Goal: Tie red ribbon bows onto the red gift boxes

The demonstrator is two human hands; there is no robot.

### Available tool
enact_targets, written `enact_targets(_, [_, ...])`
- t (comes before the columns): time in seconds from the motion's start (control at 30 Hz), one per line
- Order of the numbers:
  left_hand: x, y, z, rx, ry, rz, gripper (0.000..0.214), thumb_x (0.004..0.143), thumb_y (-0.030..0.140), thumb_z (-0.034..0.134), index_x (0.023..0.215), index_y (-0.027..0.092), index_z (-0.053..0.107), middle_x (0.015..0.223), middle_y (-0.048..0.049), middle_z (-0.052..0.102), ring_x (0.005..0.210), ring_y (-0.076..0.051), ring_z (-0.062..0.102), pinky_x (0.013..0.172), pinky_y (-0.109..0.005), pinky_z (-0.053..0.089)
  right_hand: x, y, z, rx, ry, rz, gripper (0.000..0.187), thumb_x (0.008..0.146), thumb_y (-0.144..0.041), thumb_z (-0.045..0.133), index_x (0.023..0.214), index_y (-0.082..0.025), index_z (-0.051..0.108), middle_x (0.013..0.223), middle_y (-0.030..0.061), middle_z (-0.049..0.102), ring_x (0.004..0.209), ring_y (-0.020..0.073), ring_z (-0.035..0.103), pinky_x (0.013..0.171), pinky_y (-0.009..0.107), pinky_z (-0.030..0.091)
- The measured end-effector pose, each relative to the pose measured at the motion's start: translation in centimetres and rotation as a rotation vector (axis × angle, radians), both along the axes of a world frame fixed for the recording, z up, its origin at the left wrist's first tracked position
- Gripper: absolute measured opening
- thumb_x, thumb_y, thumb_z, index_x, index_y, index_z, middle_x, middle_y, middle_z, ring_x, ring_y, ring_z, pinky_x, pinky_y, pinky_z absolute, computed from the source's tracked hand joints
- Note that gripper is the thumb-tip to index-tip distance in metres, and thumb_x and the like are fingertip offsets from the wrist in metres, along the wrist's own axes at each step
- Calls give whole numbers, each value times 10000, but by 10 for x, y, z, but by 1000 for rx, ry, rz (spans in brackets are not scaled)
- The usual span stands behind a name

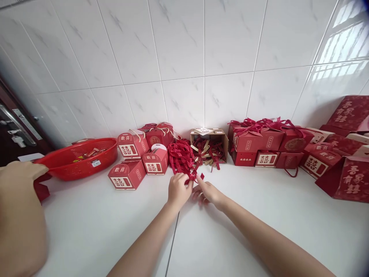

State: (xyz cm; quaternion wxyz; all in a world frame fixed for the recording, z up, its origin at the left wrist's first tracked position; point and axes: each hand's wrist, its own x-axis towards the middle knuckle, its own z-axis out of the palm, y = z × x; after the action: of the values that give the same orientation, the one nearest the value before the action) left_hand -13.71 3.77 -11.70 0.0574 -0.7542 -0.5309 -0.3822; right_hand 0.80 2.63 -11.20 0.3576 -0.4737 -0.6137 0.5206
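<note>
A heap of red ribbons [181,154] lies on the white counter [259,215] by the tiled wall. My left hand [178,189] is closed on ribbon ends at the heap's near edge. My right hand [208,192] is beside it, fingers pinched on a red ribbon piece [197,177] between the two hands. An open cardboard box [210,146] with ribbons and wooden tags stands just behind.
Small red gift boxes [128,174] stand left of the heap and larger red boxes [256,142] and bags [346,177] to the right. A red plastic basket [77,158] sits at far left. Another person's arm [20,215] fills the lower left corner.
</note>
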Motion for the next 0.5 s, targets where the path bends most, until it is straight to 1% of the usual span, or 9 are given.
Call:
enact_targets(0.07, [5,-9,5,-4,56,-20,260,848,227,513,593,212,566,591,-31,612,650,-201,594,668,-322,397,-3,-5,4,-57,161,-30,675,845,-731,300,780,-171,669,782,102,710,589,177,646,489,270,464])
enact_targets(0.13, [10,-16,8,-10,101,-50,287,872,264,498,596,214,564,568,-24,609,592,-183,580,619,-299,365,-1,-4,7,-79,310,-89,546,846,-673,388,907,-192,640,928,95,708,745,180,672,599,275,505])
enact_targets(0.17, [12,-18,8,-14,120,-67,290,877,277,495,604,216,567,568,-22,613,575,-177,577,594,-289,348,2,-2,8,-85,374,-119,476,838,-632,445,937,-203,624,962,87,703,791,180,672,649,284,515])
enact_targets(0.23, [15,-21,7,-24,156,-107,291,879,295,495,610,217,575,569,-17,621,545,-167,567,546,-276,312,10,7,8,-99,477,-182,363,811,-546,529,934,-213,604,963,76,697,816,185,667,703,304,520])
enact_targets(0.3, [14,-21,5,-34,190,-151,313,882,307,492,595,214,576,550,-13,615,513,-160,549,517,-272,285,21,18,6,-110,551,-251,279,802,-478,553,888,-216,591,920,72,693,807,194,664,718,324,523])
enact_targets(0.4, [10,-17,2,-43,235,-233,359,889,314,487,556,211,573,515,-6,596,488,-149,527,515,-270,291,40,35,6,-98,634,-345,211,837,-430,511,844,-229,575,852,62,681,798,207,659,736,351,528])
enact_targets(0.5, [4,-15,3,-45,271,-329,382,890,310,492,531,211,578,506,3,587,500,-137,525,559,-265,345,55,47,9,-71,702,-416,181,882,-381,466,821,-241,564,763,39,655,757,201,652,756,365,534])
